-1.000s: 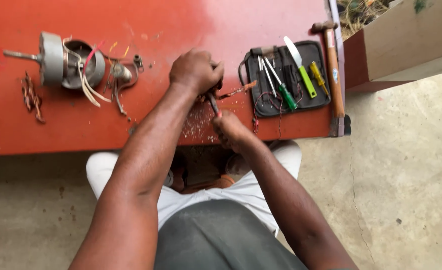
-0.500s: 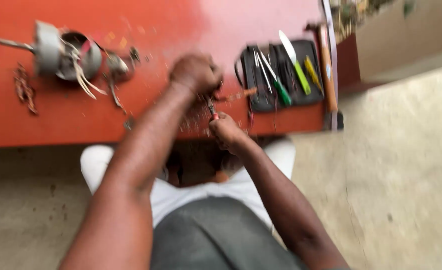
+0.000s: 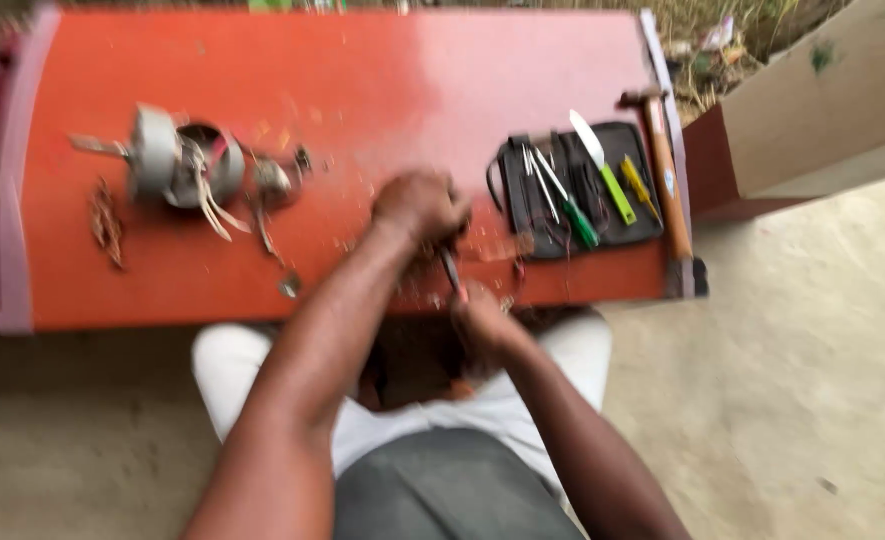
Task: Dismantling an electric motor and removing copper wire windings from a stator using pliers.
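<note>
The view is blurred. My left hand (image 3: 422, 205) is clenched knuckles-up on the red table (image 3: 382, 80) near its front edge, its fingers closed over something small that stays hidden. A thin metal tool (image 3: 452, 272) runs from under that fist back to my right hand (image 3: 482, 320), which grips its near end just off the table's front edge. Reddish scraps and shavings (image 3: 482, 250) lie around the fist.
A grey motor part with loose wires (image 3: 177, 160) sits at the left, copper scraps (image 3: 105, 222) beside it. A black tool pouch (image 3: 577, 190) with green and yellow screwdrivers lies at the right, next to a wooden-handled hammer (image 3: 667, 180). A concrete floor lies below, and a beige box (image 3: 822, 100) stands far right.
The camera has swung, so the table sits differently in view. Both hands stay at the same spot by the table's front edge, still closed, with the tool between them.
</note>
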